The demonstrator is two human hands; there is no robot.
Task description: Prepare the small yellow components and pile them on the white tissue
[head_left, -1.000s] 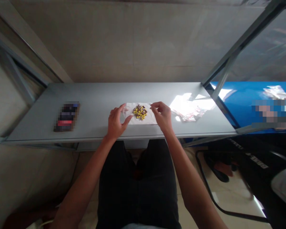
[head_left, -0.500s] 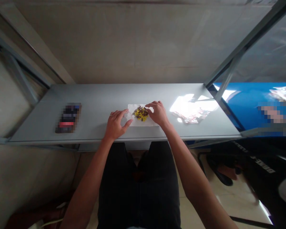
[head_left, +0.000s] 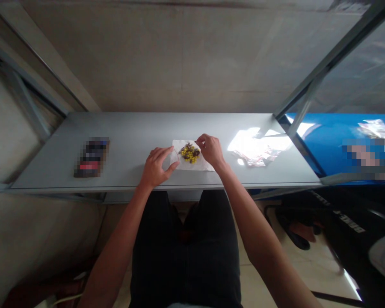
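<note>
A heap of small yellow and dark brown pieces (head_left: 190, 153) lies on a white paper sheet (head_left: 206, 166) at the middle of the grey tabletop. My left hand (head_left: 156, 166) is at the sheet's left edge, thumb and fingers curved around a small clear plastic bag (head_left: 175, 156). A thin reddish line runs along the bag's edge between the fingertips. Over the right side of the sheet, my right hand (head_left: 211, 149) has thumb and forefinger pinched together on a small dark piece (head_left: 196, 141). What exactly the pieces are is too small to tell.
Several clear plastic bags (head_left: 258, 157) with red edges lie in bright glare on the right. A blurred-out phone-like object (head_left: 91, 157) rests at the left. Past the metal frame post (head_left: 303, 109), another person's hand (head_left: 361, 155) shows over a blue tabletop (head_left: 329, 149).
My right thumb and forefinger, apart before, have closed on a small dark piece at the heap's upper right. My left hand stays in place with the bag.
</note>
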